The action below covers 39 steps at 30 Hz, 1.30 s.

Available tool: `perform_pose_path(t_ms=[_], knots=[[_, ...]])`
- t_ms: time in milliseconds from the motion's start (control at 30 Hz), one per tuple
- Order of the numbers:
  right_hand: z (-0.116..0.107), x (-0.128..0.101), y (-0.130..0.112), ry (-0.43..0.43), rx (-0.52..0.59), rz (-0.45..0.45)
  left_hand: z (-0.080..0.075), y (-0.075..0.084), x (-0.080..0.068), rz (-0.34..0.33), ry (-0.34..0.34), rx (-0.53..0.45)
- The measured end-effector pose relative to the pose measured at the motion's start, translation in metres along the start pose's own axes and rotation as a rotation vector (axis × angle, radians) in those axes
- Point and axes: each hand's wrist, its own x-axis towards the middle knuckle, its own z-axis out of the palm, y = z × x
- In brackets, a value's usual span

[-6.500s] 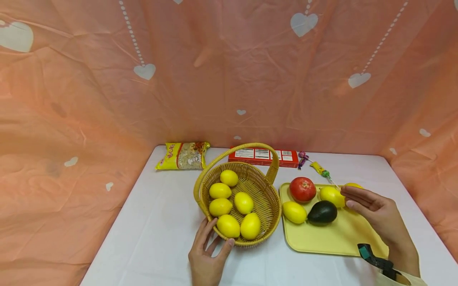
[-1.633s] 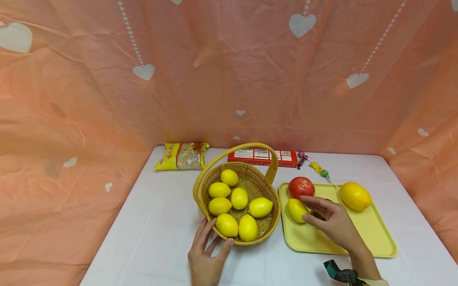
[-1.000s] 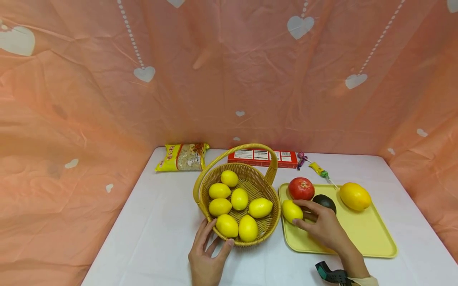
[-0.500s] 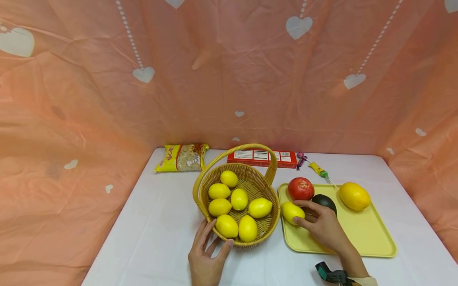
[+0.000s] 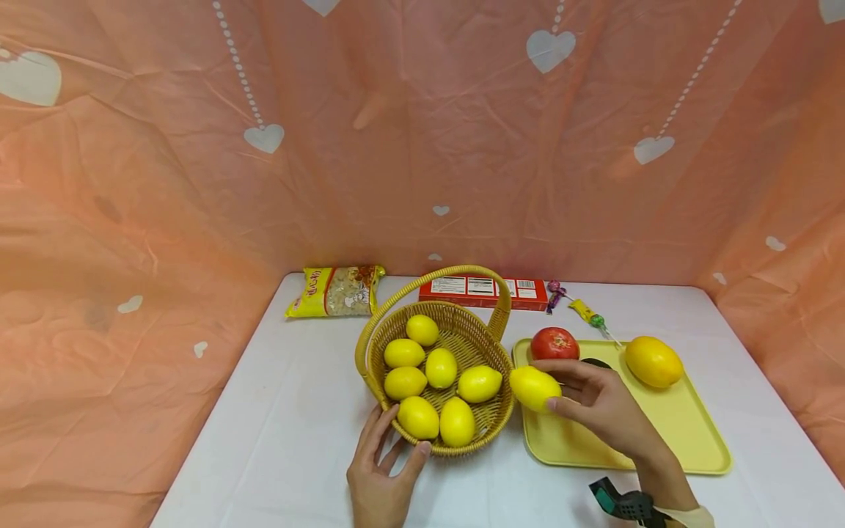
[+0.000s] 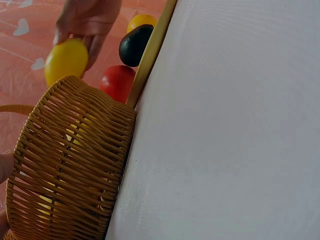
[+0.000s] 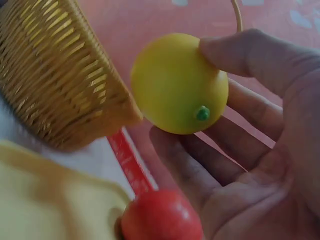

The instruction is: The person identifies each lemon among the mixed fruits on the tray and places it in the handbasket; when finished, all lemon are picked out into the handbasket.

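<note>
Now the right hand (image 5: 604,407) grips a lemon (image 5: 533,388) beside the basket (image 5: 499,416).

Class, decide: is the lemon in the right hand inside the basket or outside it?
Outside. The right hand holds the lemon lifted beside the basket rim, above the tray's left edge.

The head camera looks forward and down from the table's (image 5: 277,411) near edge, taking in the whole top. The left wrist view sits low at the surface, hard against the basket (image 6: 70,165), facing the tray (image 6: 150,55). The right wrist view is closest, sharing basket, lemon (image 7: 177,82) and tomato (image 7: 160,215) with both.
</note>
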Motion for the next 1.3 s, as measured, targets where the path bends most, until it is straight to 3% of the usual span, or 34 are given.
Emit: perform_pose_path(t_ms=[167, 433, 667, 967, 1167, 1300], knots=[[0.010, 0.014, -0.012, -0.089, -0.103, -0.031, 0.000, 0.000, 0.000, 0.000, 0.004, 0.002], [0.032, 0.040, -0.032, -0.219, -0.432, -0.015, 0.000, 0.001, -0.001, -0.004, -0.001, 0.000], [0.050, 0.056, -0.042, -0.309, -0.589, 0.008, 0.000, 0.002, -0.001, -0.008, -0.006, -0.006], [0.065, 0.063, -0.041, -0.283, -0.738, -0.034, 0.001, 0.001, -0.001, 0.005, 0.003, -0.008], [0.062, 0.058, -0.042, -0.250, -0.709, -0.063, -0.001, 0.000, 0.001, 0.023, 0.004, 0.015], [0.048, 0.051, -0.043, -0.154, -0.671, -0.092, -0.011, 0.006, 0.006, 0.095, 0.031, 0.066]])
